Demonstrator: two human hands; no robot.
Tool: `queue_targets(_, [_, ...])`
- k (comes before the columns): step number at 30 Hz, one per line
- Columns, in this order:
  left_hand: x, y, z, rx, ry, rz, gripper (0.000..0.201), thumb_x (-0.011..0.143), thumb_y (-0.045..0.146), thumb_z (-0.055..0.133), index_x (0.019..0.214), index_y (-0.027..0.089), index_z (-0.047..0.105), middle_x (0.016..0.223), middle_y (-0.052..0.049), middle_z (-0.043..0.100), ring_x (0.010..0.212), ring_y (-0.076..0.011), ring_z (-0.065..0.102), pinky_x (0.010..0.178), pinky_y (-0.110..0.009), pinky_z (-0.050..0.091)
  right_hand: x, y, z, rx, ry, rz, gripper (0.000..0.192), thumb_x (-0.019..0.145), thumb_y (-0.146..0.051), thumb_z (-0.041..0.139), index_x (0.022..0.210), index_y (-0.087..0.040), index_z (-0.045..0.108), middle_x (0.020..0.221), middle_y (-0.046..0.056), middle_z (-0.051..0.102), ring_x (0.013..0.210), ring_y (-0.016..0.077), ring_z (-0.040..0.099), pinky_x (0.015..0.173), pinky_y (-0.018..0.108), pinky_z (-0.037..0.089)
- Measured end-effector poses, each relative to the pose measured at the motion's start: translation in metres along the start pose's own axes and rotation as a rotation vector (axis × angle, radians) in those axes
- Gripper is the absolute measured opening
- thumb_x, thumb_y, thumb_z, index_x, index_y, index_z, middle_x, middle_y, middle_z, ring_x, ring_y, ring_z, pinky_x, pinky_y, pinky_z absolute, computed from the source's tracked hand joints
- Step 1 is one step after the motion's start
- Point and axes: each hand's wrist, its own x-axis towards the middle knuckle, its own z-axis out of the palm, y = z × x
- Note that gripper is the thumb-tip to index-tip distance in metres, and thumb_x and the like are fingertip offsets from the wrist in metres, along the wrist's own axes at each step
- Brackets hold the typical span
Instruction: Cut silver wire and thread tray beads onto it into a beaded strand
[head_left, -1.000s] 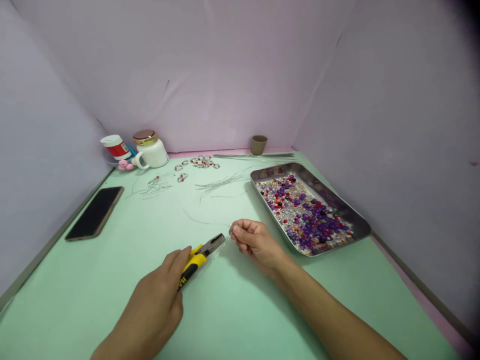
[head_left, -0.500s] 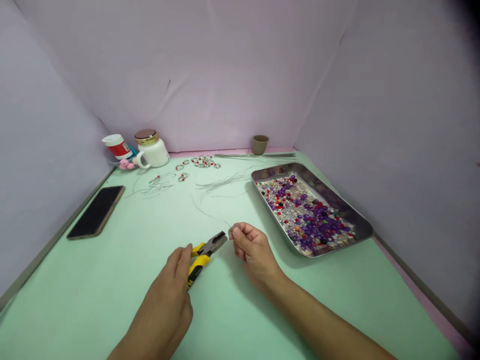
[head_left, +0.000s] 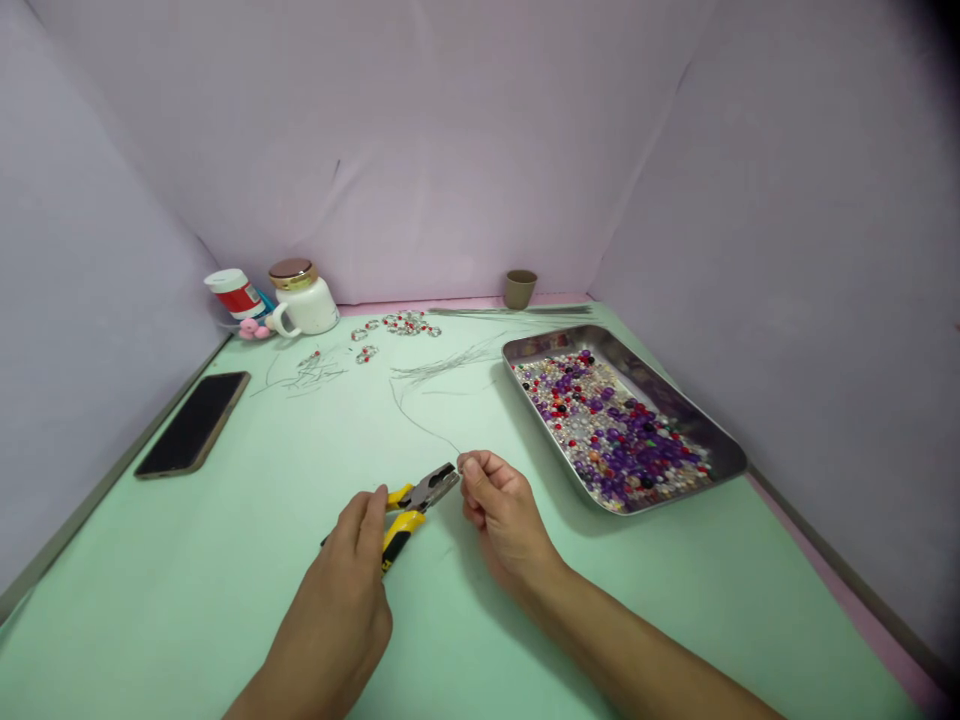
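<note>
Yellow-handled pliers [head_left: 415,502] are gripped in the left hand [head_left: 341,590], fingers wrapped round the handles, near the middle of the green table [head_left: 187,580]. Right hand [head_left: 501,510] pinches a thin wire [head_left: 420,420] just beside the nose. Bead tray [head_left: 720,445] sits right.

A small craft bench for beadwork: a mint-green tabletop [head_left: 225,560] walled by lilac paper screens [head_left: 480,150], with a steel tray of mixed beads [head_left: 675,405], loose wire strands [head_left: 442,365] and yellow-handled pliers [head_left: 412,500].
</note>
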Motion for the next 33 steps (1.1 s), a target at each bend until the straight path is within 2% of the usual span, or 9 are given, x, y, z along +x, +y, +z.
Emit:
queue_targets(8, [0.000,0.002,0.004,0.043,0.060,0.064,0.073,0.064,-0.005,0.033,0.131,0.013,0.014,0.122,-0.019,0.038,0.105,-0.0285,0.049,0.080,-0.038,0.050,-0.002,0.001,0.002,0.041,0.029,-0.009,0.027,0.063,-0.037,0.067,0.066,-0.016,0.051,0.050,-0.007,0.036,0.043,0.0043,0.024,0.040,0.019,0.018])
queue_targets(23, [0.002,0.005,0.001,-0.030,0.081,0.029,0.067,0.059,-0.007,0.032,0.123,0.013,0.028,0.115,-0.015,0.045,0.104,-0.0238,0.050,0.083,-0.038,0.048,-0.003,0.005,0.002,-0.081,0.038,-0.086,0.025,0.067,-0.038,0.062,0.069,-0.015,0.052,0.047,-0.008,0.035,0.042,0.0045,0.025,0.039,0.019,0.021])
queue_targets(28, [0.000,0.005,-0.001,-0.083,0.052,0.009,0.059,0.064,-0.001,0.036,0.121,0.013,0.029,0.116,-0.015,0.046,0.103,-0.0254,0.048,0.083,-0.042,0.044,-0.004,0.006,0.000,-0.111,0.030,-0.088,0.023,0.069,-0.037,0.061,0.070,-0.016,0.052,0.047,-0.008,0.035,0.043,0.0053,0.026,0.040,0.020,0.021])
queue_targets(33, [0.004,0.008,-0.008,-0.092,-0.035,-0.078,0.045,0.069,0.005,0.041,0.112,0.018,0.041,0.100,-0.009,0.055,0.092,-0.0273,0.049,0.081,-0.048,0.037,-0.004,0.006,0.001,-0.096,0.025,-0.099,0.023,0.069,-0.037,0.060,0.069,-0.016,0.052,0.048,-0.008,0.035,0.043,0.0055,0.026,0.041,0.020,0.021])
